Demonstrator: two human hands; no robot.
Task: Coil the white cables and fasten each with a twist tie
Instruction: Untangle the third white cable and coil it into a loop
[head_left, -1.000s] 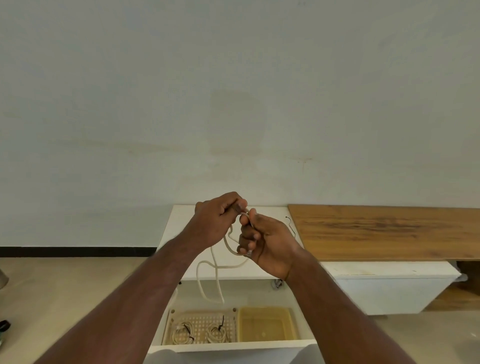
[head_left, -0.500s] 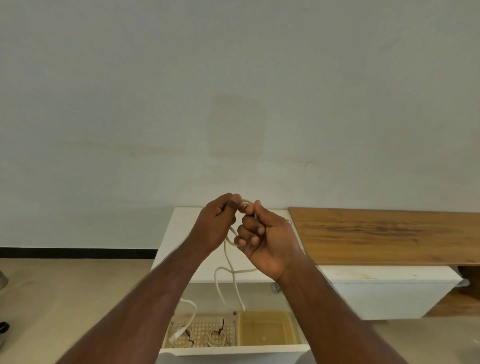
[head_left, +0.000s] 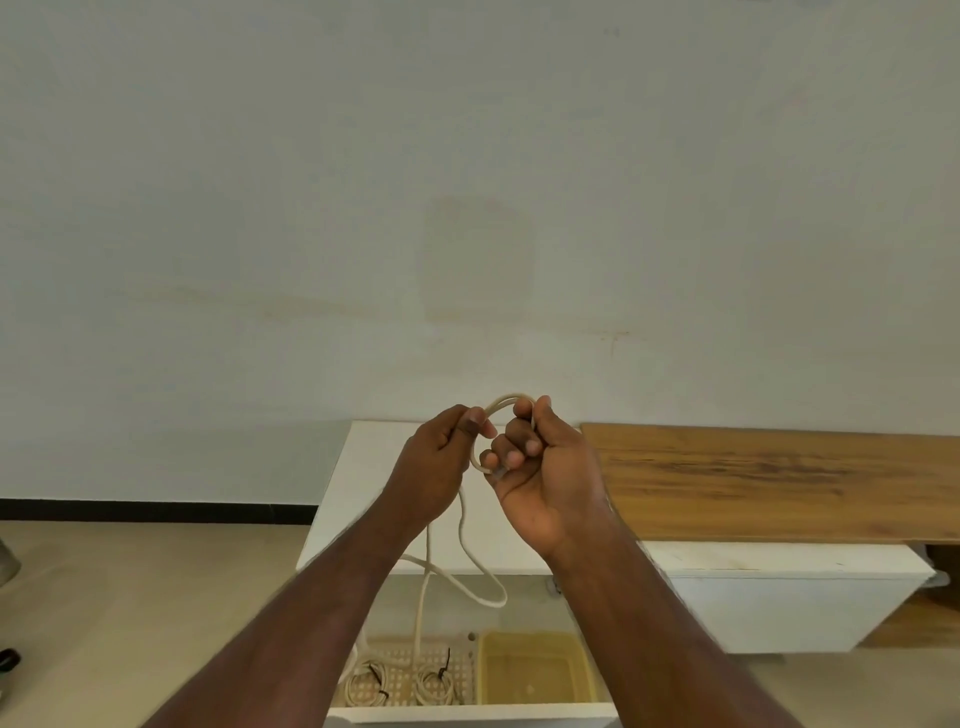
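From the head camera, both hands are raised in front of a pale wall, above a white cabinet top (head_left: 363, 483). The left hand (head_left: 441, 462) pinches a white cable (head_left: 462, 525) between thumb and fingertips. The right hand (head_left: 545, 467) has its fingers curled round the same cable, which arches in a small loop from one hand to the other above the knuckles. Below the hands the cable hangs slack, crosses itself in a loose loop, and runs down toward the near trays.

At the near edge, low in the view, sits a perforated tray (head_left: 400, 675) on the left. It holds two coiled white cables: the left coil (head_left: 366, 683) and the right coil (head_left: 434, 686), each fastened with a dark twist tie (head_left: 445, 670). Just beside it on the right is a yellowish translucent tray (head_left: 535, 670); nothing can be made out in it.

To the right, a wooden board (head_left: 779, 478) lies across a white unit (head_left: 779, 597).

No brand, label or writing can be read anywhere.
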